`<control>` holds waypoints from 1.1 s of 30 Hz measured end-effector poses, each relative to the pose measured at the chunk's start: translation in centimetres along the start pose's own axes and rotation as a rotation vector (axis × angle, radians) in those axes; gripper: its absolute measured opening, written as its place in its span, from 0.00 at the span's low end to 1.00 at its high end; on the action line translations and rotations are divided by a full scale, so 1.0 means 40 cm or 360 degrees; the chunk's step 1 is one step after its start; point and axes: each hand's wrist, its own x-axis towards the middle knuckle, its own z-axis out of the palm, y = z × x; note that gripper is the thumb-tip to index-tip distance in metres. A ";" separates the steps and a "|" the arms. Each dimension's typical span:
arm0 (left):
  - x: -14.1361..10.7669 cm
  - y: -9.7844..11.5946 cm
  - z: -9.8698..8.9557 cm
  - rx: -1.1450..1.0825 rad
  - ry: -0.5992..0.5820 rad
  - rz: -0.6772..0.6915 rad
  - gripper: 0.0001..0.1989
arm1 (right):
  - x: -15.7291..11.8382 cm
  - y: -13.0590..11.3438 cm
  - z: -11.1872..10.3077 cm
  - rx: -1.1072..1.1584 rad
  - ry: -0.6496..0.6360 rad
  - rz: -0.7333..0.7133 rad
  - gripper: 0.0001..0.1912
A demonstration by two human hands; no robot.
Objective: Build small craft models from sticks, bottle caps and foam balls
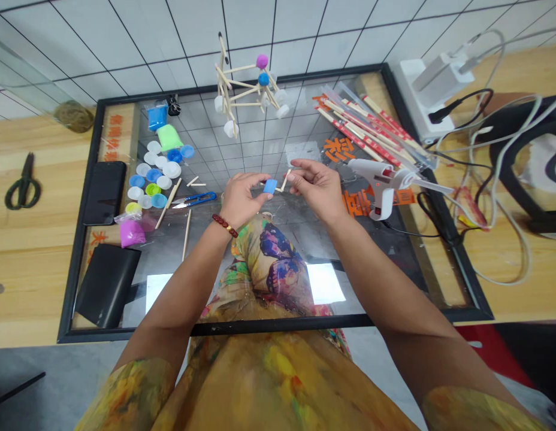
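Pinched in my left hand is a small blue piece, flat-faced from this angle; its exact kind I cannot make out. Between the thumb and fingertips of my right hand is a short wooden stick, tilted upward. Its lower end meets another short bit of wood beside the blue piece; whether they are joined is unclear. To the left lie blue-handled thread snips, cut sticks and several bottle caps. Beyond my hands stands a stick model with white caps and coloured balls.
A white glue gun rests on the right, near wrapped chopsticks and a power strip with tangled cables. On the left are a phone, a black case, clay packets and scissors. The black-framed glass reflects the wall.
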 end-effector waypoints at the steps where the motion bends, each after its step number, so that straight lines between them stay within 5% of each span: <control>1: 0.000 0.000 0.000 0.0000 -0.0001 0.0000 0.17 | 0.001 0.001 0.000 0.0001 -0.0002 -0.0007 0.20; 25: -0.004 0.005 -0.005 0.0114 -0.0068 0.0096 0.18 | -0.001 0.018 -0.001 -0.0223 0.0258 -0.0086 0.11; 30: -0.007 0.011 -0.007 0.0103 -0.0034 0.0076 0.32 | -0.018 0.012 -0.014 -0.0458 0.0378 -0.0417 0.08; 33: -0.008 0.017 -0.009 0.0156 -0.0042 0.0053 0.31 | -0.020 0.008 -0.024 -0.0755 0.0313 -0.0604 0.13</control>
